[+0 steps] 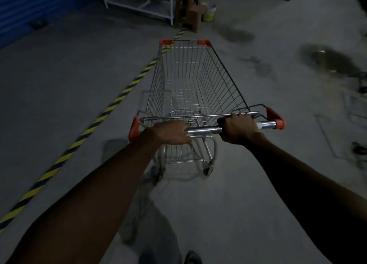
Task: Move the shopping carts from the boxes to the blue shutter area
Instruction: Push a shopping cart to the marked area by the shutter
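Dim concrete floor (59, 97); both hands clenched on the cart (190, 81) handle; left grip (171, 131), right grip (239, 129); puddle (329, 59) on the right could skid a wheel.

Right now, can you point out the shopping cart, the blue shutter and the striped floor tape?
shopping cart (198, 73): head view, on the wire mesh of the far basket wall.
blue shutter (29, 9): head view, on its ribbed surface, upper left.
striped floor tape (111, 109): head view, on a yellow stripe left of the cart.
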`<state>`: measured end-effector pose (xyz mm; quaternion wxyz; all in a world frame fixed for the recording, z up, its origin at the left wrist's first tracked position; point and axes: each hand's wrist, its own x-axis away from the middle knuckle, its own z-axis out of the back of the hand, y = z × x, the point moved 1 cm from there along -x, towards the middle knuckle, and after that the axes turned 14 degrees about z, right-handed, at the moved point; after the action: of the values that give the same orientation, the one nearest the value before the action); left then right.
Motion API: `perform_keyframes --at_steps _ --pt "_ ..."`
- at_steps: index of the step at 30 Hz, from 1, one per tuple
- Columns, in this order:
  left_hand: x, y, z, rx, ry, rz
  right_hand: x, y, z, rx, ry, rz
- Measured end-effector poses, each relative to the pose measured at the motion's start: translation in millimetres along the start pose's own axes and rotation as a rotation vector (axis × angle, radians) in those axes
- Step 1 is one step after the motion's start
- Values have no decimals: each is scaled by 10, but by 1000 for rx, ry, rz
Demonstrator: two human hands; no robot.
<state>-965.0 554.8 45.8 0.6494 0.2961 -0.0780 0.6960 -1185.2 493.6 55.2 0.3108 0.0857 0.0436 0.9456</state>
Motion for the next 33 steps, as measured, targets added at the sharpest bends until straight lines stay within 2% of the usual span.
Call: perform_keyframes --at_steps 4,9,10,12,13,15,16,21,22,24,25,27,28,30,33 --pt "-487 102 243 34 72 80 -443 467 -17 -5 -20 -59" --pt "-1549 342 677 150 294 201 -1438 1533 -54 141 -63 -210" --pt "-1536 453 663 140 303 218 -1428 1599 -81 124 -86 -236" --pt "-2021 427 1011 190 330 279 -2072 2047 -66 146 -97 -208" --pt "-1997 525 1026 181 315 275 -2033 2111 -60 126 -122 -221" --pt "-2409 346 1396 198 323 334 -2718 2426 0 127 -104 -150" --pt "-2415 376 1413 204 323 324 -2724 2461 10 115 -121 -151" --pt "-3156 -106 2070 259 380 461 -4103 2838 98 84 -94 -8" --pt "-3188 -127 2079 266 383 463 -4147 2832 114 86 -110 -9" --pt "-3602 -389 2392 318 431 523 -4877 2996 194 127 -73 86" --pt "-3629 -373 2395 323 441 526 -4903 3036 205 148 -82 93" --pt "-4053 -711 2739 338 514 604 -5743 3153 287 182 -40 189" --pt "-4089 -716 2797 320 530 596 -5795 3164 322 171 -62 174" --pt "-4473 -1255 3234 356 585 753 -6897 3074 464 200 -9 321" --pt "-4592 -1658 3442 353 618 787 -7473 2945 522 245 26 374"
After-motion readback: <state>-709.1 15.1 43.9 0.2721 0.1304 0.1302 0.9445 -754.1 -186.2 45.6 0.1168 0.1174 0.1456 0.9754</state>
